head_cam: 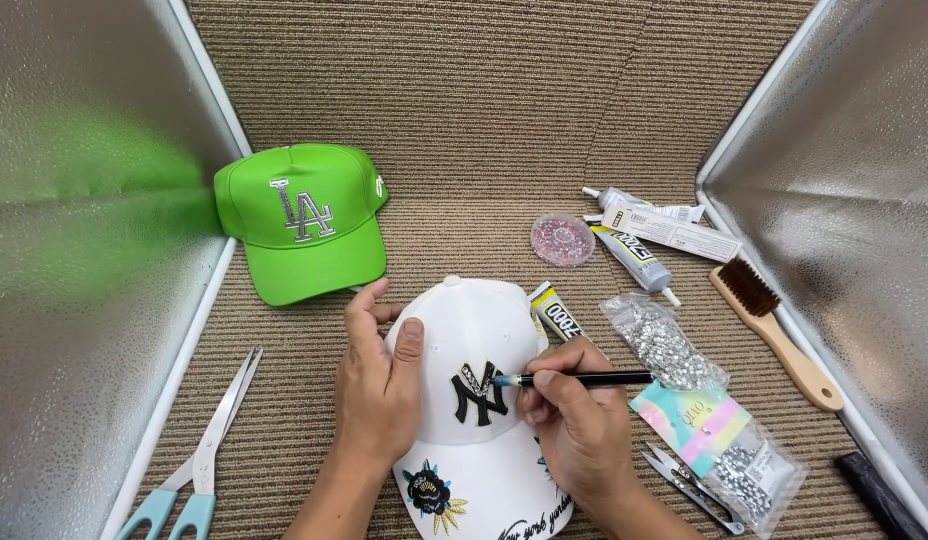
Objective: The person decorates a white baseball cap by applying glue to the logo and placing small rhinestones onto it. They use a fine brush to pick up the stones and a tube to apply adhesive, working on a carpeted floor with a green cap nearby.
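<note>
Left hand (377, 395) pressing flat, fingers apart, on white cap (474, 400) at centre of ribbed tabletop (504, 120) to steady it; right hand (574, 420), grip closed on black picker pen (574, 379), tip at black emblem (480, 393); rhinestone bag (664, 345) beside.

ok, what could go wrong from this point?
1. The pen tip sits on the black emblem; if the left hand eases, the white cap could shift and a stone land off-line.
2. The right hand hovers near a glue tube; a smear seems possible.
</note>
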